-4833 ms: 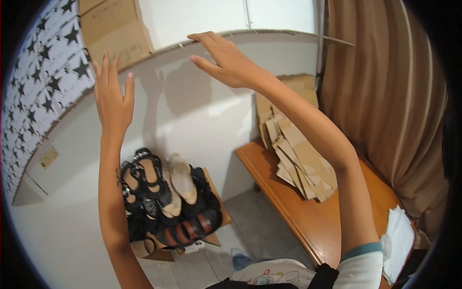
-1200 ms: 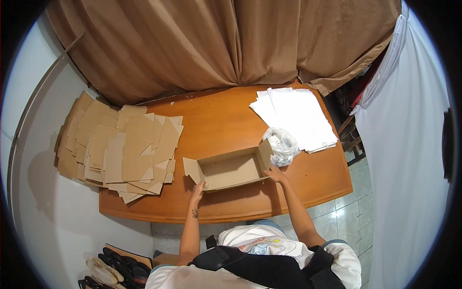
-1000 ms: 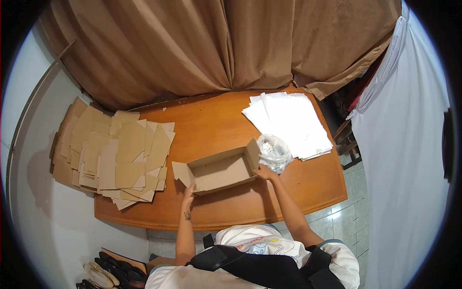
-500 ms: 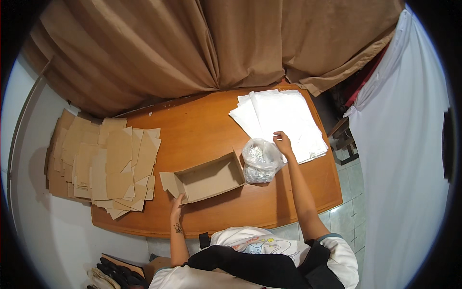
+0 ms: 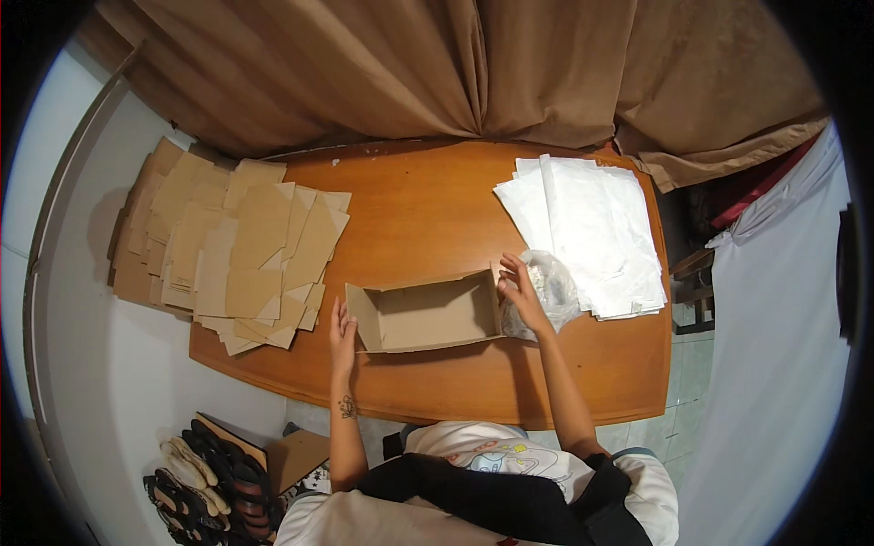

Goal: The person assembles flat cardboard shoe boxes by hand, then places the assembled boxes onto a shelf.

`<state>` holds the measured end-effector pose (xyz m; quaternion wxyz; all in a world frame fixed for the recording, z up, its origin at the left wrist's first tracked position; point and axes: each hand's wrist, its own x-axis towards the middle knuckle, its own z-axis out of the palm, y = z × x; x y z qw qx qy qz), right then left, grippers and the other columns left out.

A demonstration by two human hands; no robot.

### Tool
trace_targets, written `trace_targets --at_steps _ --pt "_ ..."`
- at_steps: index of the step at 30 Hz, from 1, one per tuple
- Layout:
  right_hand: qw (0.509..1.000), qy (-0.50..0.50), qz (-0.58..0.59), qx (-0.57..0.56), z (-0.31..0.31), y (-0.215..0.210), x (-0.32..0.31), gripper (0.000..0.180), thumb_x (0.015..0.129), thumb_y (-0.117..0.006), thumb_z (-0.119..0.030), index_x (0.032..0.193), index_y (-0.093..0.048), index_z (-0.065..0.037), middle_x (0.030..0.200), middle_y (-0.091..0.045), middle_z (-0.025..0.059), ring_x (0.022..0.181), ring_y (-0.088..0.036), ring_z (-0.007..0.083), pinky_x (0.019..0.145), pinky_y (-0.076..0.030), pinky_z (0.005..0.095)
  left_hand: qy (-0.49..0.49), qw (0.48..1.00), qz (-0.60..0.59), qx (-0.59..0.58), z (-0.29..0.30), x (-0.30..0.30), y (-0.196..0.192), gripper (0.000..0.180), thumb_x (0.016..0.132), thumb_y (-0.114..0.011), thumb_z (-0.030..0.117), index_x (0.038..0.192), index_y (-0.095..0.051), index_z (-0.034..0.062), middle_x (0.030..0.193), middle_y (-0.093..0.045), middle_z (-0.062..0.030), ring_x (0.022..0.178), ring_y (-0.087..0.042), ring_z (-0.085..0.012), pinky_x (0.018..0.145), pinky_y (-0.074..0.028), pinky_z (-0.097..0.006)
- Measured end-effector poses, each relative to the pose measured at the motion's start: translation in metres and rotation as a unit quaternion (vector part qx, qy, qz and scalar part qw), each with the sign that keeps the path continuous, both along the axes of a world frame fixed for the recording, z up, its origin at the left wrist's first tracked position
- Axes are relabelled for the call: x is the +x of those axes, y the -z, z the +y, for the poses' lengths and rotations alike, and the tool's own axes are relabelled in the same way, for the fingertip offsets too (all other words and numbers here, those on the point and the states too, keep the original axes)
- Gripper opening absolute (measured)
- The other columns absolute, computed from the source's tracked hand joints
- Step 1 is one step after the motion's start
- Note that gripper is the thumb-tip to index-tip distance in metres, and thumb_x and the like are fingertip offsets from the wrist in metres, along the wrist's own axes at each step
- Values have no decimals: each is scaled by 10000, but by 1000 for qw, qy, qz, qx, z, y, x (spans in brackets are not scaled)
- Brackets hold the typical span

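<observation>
An open brown cardboard box (image 5: 428, 314) lies on the orange wooden table (image 5: 428, 209), its inside bare. My left hand (image 5: 342, 328) rests flat against the box's left end flap. At the box's right end, my right hand (image 5: 521, 289) has its fingers spread, touching both the box wall and a crumpled clear plastic bag (image 5: 551, 293) beside it. I cannot tell whether that hand grips the bag.
A loose heap of flat cardboard blanks (image 5: 232, 246) covers the table's left end. A stack of white sheets (image 5: 587, 232) lies at the right end. Brown curtains (image 5: 455, 64) hang behind the table. Sandals (image 5: 205, 478) sit on the floor at lower left.
My right hand has come back from the white sheets to the box's right end, by the plastic bag. The left hand stays at the box's left flap. The view has shifted slightly.
</observation>
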<state>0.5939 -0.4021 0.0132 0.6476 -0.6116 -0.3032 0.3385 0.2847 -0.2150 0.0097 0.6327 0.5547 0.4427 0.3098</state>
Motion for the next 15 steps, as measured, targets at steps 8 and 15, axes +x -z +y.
trace_targets --at_steps 8,15 --pt "932 105 -321 129 -13 -57 -74 340 734 -638 -74 1054 -538 -18 1071 -559 173 1026 -535 337 926 -393 399 -75 971 64 216 -8 8 -8 563 888 -417 -35 1423 -304 98 1444 -302 -145 1319 -341 -291 1038 -352 -389" --pt "830 -108 -537 -108 -1 -36 -87 486 716 -713 -231 1157 -551 -109 1270 -476 157 1120 -492 337 904 -414 428 -106 923 145 339 -1 29 -12 498 890 -400 -51 1376 -335 36 1381 -396 -153 1281 -395 -308 1028 -349 -398"
